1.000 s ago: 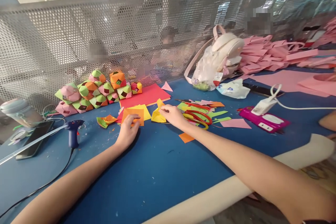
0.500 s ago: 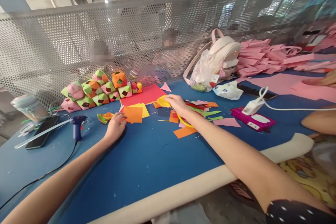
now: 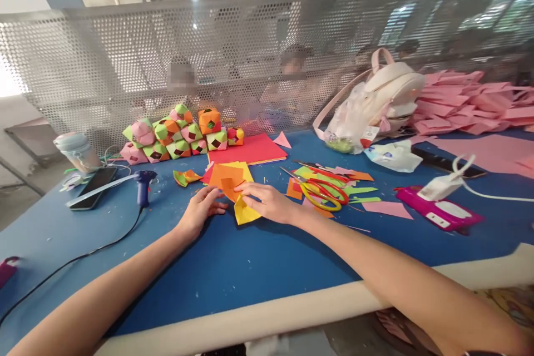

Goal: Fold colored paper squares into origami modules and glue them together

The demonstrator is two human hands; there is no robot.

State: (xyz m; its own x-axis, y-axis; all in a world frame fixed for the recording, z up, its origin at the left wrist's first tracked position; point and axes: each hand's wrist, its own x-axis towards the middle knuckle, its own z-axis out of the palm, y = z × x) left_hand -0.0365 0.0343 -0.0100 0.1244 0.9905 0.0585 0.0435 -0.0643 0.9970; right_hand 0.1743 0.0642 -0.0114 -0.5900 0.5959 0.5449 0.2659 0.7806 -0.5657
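Observation:
Over the blue tabletop, my right hand (image 3: pixel 271 203) pinches a folded yellow and orange paper piece (image 3: pixel 245 214). Just left of it is my left hand (image 3: pixel 202 211), its fingers spread and holding nothing. Behind both hands lie flat orange and yellow paper squares (image 3: pixel 244 169), partly hidden by the held piece. A small folded green and orange paper piece (image 3: pixel 187 178) rests beyond my left hand. To the right, two pairs of scissors lie on coloured paper scraps, one with yellow handles (image 3: pixel 323 197) and one with red handles (image 3: pixel 340 192).
Folded paper balls (image 3: pixel 179 130) are stacked by the perforated metal screen (image 3: pixel 250 28). A glue gun (image 3: pixel 144 186), a phone (image 3: pixel 94 189) and a cup (image 3: pixel 77 150) stand left. Right are a backpack (image 3: pixel 390 94), a purple power strip (image 3: pixel 440 211) and piled pink paper (image 3: pixel 467 103).
My right hand has come back from the scrap pile toward my left hand with the yellow piece, uncovering the scissors. My left hand has moved off the orange sheet. The view has shifted left.

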